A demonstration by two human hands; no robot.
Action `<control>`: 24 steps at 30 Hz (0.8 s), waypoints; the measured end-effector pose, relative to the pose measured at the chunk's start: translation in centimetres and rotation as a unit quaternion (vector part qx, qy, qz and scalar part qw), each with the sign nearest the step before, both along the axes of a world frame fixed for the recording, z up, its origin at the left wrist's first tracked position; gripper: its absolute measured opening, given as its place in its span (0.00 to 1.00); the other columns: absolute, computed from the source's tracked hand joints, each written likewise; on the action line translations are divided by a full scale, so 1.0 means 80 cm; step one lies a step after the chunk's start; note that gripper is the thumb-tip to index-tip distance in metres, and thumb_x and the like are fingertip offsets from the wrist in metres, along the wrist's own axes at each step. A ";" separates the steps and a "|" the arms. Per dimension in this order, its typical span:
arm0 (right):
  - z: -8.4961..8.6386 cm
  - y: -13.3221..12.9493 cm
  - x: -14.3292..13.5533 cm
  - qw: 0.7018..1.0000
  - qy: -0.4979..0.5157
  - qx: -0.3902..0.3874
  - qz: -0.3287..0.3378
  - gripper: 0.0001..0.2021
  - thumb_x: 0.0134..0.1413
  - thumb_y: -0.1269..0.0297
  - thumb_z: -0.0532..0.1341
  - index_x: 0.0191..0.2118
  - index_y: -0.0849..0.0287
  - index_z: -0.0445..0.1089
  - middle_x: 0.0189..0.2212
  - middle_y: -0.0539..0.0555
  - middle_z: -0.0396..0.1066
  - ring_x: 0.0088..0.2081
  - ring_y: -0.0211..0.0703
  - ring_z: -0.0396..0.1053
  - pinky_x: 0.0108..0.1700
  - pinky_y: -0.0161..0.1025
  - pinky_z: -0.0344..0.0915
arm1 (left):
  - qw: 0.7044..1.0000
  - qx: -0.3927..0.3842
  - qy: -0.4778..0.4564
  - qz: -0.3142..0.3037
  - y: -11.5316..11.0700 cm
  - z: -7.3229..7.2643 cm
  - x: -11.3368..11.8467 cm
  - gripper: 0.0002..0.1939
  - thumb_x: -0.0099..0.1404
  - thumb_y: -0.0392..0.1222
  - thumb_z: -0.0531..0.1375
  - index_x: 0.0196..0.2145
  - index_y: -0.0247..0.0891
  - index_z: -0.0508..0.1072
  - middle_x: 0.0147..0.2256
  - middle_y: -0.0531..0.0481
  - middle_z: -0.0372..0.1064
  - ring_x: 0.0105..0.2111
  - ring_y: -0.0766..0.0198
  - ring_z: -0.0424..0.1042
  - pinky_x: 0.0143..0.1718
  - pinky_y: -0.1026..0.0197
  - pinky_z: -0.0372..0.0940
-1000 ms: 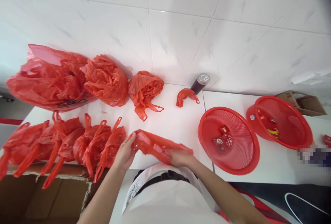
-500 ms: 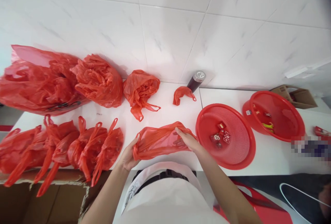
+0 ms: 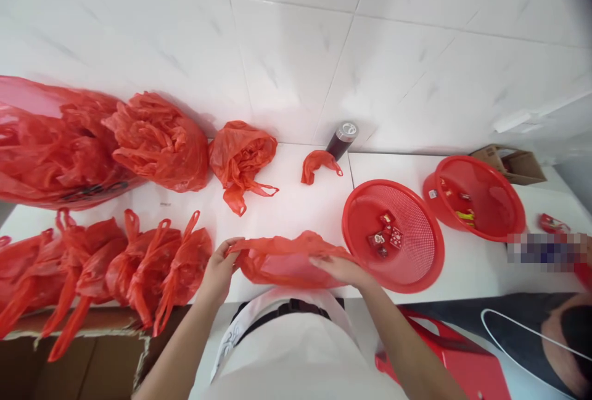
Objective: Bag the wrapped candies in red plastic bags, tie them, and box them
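A red plastic bag [image 3: 287, 264] is stretched sideways in front of my body, over the near edge of the white table. My left hand [image 3: 221, 269] is closed on its left end, thumb and fingers pinching the film. At the right end, my right hand [image 3: 342, 270] grips the bag, its fingers partly covered by the film. Just right of that hand stands a red mesh basket [image 3: 419, 258] with several small red packets [image 3: 395, 238] at its bottom. Tied, filled red bags [image 3: 189, 264] stand in a row left of my left hand.
Along the wall sit heaped red bags [image 3: 161, 141], a smaller bag bundle [image 3: 243, 153], a crumpled bag [image 3: 317, 163] and a dark tumbler [image 3: 342, 140]. Farther right are a red basin [image 3: 490, 190] and a cardboard box [image 3: 522, 164]. A red stool [image 3: 467, 357] and another person's leg [image 3: 522, 320] are below.
My left hand has shifted up and left along the bag's edge. The right hand has lowered, its fingers drawn closer together. The whole view has slid slightly to the right.
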State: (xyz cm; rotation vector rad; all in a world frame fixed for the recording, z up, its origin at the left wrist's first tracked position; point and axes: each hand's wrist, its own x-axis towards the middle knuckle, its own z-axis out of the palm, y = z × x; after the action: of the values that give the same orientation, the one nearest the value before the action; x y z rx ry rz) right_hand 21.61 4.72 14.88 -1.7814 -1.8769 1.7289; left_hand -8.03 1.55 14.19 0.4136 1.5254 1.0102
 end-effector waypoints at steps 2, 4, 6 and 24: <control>0.007 0.005 0.001 1.000 0.015 0.012 0.023 0.21 0.61 0.46 0.53 0.50 0.51 0.73 0.51 0.50 0.73 0.54 0.48 0.68 0.56 0.43 0.64 | 0.997 -0.034 -0.074 -0.014 -0.002 -0.003 -0.001 0.18 0.51 0.46 0.69 0.39 0.39 0.73 0.36 0.50 0.75 0.37 0.62 0.72 0.39 0.61 0.66; 0.013 0.007 -0.001 0.998 0.002 0.033 0.046 0.20 0.62 0.48 0.52 0.49 0.51 0.73 0.50 0.51 0.73 0.52 0.48 0.69 0.54 0.45 0.63 | 0.992 -0.053 -0.114 -0.018 -0.001 0.000 0.003 0.15 0.52 0.42 0.68 0.38 0.38 0.73 0.37 0.49 0.75 0.36 0.63 0.73 0.40 0.61 0.67; 0.017 0.008 -0.007 0.997 -0.024 0.058 0.054 0.17 0.61 0.52 0.53 0.46 0.53 0.74 0.46 0.53 0.75 0.47 0.49 0.71 0.50 0.45 0.64 | 0.986 -0.068 -0.154 0.001 0.000 0.003 0.011 0.12 0.55 0.39 0.66 0.38 0.38 0.73 0.36 0.50 0.75 0.34 0.65 0.73 0.39 0.61 0.68; -0.024 0.075 -0.015 0.985 -0.136 0.023 0.101 0.33 0.42 0.64 0.70 0.58 0.50 0.66 0.46 0.56 0.75 0.44 0.53 0.74 0.43 0.41 0.68 | 0.994 0.040 0.005 -0.097 -0.002 -0.002 0.026 0.09 0.48 0.34 0.63 0.30 0.40 0.69 0.26 0.56 0.68 0.26 0.66 0.70 0.30 0.64 0.65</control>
State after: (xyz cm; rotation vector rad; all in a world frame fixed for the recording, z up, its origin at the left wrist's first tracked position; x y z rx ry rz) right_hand 20.38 10.70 12.97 -1.9563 -2.2560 1.5459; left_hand -5.96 1.35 14.01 0.6124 1.4268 0.9204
